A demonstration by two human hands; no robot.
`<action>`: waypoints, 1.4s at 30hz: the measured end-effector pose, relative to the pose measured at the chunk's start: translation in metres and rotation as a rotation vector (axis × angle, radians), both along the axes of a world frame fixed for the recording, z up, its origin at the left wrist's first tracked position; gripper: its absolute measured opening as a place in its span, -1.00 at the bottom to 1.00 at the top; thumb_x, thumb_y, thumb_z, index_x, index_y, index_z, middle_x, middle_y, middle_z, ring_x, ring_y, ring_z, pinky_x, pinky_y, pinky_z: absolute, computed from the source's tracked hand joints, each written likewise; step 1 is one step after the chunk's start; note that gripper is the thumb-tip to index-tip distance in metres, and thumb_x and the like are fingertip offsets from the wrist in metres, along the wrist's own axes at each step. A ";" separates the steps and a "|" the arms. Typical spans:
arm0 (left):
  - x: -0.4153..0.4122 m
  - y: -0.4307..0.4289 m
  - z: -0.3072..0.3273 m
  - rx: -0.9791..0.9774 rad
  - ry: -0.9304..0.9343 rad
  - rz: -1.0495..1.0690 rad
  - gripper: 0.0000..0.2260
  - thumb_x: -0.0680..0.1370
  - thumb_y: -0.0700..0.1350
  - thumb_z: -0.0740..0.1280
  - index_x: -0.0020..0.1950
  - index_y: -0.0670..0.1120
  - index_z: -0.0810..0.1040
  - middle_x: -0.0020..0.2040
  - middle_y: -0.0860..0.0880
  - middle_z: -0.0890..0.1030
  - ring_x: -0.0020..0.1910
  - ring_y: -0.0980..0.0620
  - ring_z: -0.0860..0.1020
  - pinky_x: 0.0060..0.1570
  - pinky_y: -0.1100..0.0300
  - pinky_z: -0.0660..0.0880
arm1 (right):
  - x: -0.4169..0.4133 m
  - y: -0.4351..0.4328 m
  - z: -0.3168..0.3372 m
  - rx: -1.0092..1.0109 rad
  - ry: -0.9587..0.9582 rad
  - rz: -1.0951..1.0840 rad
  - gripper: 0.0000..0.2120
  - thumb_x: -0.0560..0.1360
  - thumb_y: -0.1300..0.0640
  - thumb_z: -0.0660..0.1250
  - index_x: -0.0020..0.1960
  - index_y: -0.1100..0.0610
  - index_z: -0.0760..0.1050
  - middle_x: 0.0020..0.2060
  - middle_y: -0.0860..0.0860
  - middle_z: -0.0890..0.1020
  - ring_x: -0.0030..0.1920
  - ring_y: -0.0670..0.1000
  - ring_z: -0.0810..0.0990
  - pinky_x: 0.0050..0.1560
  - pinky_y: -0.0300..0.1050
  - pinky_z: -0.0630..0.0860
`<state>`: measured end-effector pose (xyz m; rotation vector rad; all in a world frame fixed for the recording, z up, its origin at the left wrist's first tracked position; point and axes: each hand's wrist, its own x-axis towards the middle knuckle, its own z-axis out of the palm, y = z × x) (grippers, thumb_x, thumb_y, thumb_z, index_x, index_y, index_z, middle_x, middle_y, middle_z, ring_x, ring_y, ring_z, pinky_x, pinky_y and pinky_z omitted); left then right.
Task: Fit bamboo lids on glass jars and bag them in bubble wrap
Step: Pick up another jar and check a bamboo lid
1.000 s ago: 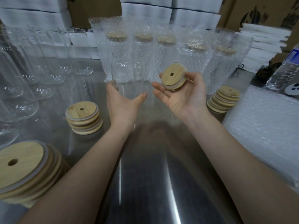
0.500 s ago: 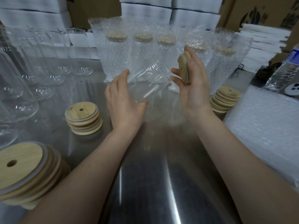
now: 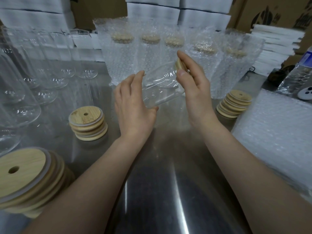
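Glass jar [image 3: 161, 89] held by left hand [image 3: 133, 107]; right hand [image 3: 197, 88] pinches bamboo lid [image 3: 178, 64] at mouth

The left forearm [image 3: 94, 179] fills the lower left of the frame and the right forearm [image 3: 244, 166] the lower right. Both are bare to the frame's edge. The left hand [image 3: 133, 107] and right hand [image 3: 195, 88] are bare too. The right thumbnail [image 3: 182, 72] is short and plain.

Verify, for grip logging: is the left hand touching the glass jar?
Touching. Head view shows the left hand holding the glass jar, thumb beneath it.
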<state>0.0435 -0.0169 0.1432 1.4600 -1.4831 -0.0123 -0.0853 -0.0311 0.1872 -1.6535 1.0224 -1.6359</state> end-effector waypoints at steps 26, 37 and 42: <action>-0.005 0.003 -0.003 -0.051 0.021 0.034 -0.24 0.31 -0.22 0.52 0.47 -0.01 0.33 0.39 -0.05 0.37 0.40 -0.13 0.25 0.37 -0.04 0.23 | 0.004 -0.004 -0.003 0.027 -0.031 0.097 -0.67 0.46 0.08 0.18 0.20 -0.13 0.45 0.22 0.05 0.45 0.39 0.14 0.39 0.45 0.18 0.30; -0.005 -0.001 -0.007 0.011 0.046 0.020 -0.21 0.33 -0.18 0.52 0.50 0.04 0.27 0.43 -0.01 0.34 0.42 -0.06 0.20 0.36 0.02 0.20 | 0.003 -0.007 -0.003 0.075 0.036 0.065 -0.66 0.49 -0.03 0.17 0.25 -0.22 0.39 0.32 0.01 0.42 0.39 0.01 0.40 0.46 0.10 0.32; -0.003 -0.003 -0.006 0.003 0.081 -0.020 -0.19 0.33 -0.10 0.55 0.50 -0.01 0.26 0.41 -0.03 0.37 0.42 -0.06 0.23 0.43 0.08 0.19 | 0.002 -0.005 0.002 0.042 -0.061 0.088 -0.58 0.53 -0.03 0.12 0.38 -0.08 0.28 0.33 0.05 0.41 0.36 -0.05 0.43 0.39 -0.08 0.41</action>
